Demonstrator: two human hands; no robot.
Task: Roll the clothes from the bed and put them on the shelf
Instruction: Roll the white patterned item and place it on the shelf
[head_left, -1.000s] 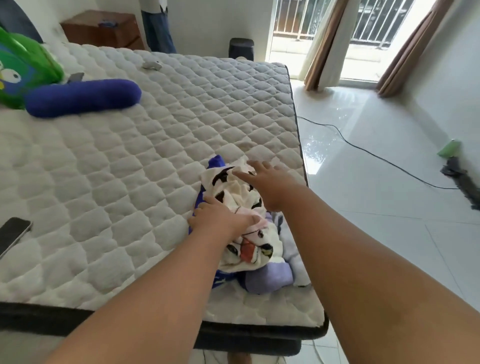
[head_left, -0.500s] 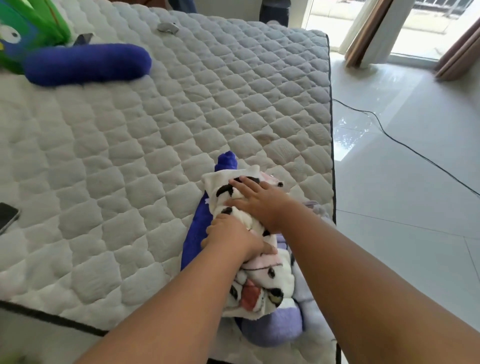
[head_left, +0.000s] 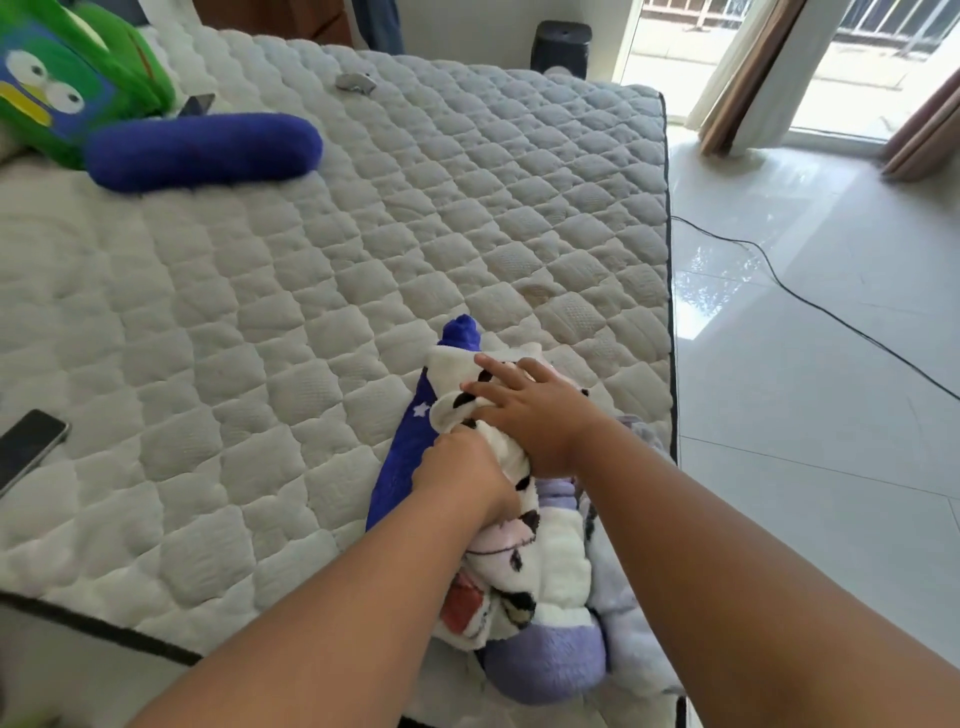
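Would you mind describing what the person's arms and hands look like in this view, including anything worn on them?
Both forearms are bare up to the frame's lower edge; no sleeves show. The left hand and the right hand wear no gloves, and no rings, watch or bracelets are visible on the parts in view. No markings show. The fingernails look short and unpainted.

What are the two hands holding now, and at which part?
Both grip the white printed garment: left hand bunches its middle; right hand presses flat on its far end.
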